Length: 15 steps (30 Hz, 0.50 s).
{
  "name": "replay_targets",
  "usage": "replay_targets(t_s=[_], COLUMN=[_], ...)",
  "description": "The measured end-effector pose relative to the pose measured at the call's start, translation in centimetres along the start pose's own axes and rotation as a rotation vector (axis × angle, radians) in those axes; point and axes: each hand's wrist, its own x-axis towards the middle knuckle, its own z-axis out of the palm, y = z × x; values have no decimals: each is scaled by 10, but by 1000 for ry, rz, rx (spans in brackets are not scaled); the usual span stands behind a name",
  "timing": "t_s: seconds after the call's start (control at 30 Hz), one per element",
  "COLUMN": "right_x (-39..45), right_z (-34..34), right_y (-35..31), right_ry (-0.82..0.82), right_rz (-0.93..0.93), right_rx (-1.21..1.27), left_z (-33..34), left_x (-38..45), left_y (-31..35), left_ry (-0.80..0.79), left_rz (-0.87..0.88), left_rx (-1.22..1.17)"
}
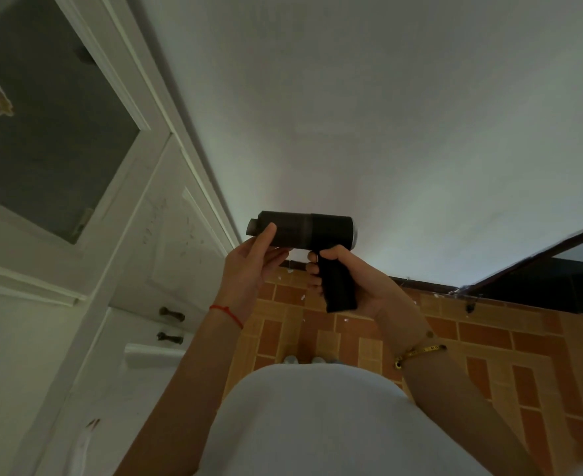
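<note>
The black handheld device [303,230] is held in the air with its barrel level, in front of the white wall [386,132] and above the tiled floor [489,338]. Its handle is wrapped by the fingers of the right hand [348,280]. The barrel's front section is pinched between the thumb and fingers of the left hand [248,266]. A twist or pull of that front piece seems intended, so the handle should be kept steady and the piece turned squarely on its axis, not levered. A white cabinet [166,242] stands to the left.
</note>
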Motion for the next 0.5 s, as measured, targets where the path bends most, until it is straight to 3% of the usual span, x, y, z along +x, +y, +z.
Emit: replay_targets(t_s=[0.5], right_x=[9], right_z=[-8], right_y=[-13], right_ry=[31], right_rz=[39], right_rx=[-57], left_z=[7], left_x=[14], left_y=[-8], left_ry=[41], left_rz=[-31], left_rx=[-44])
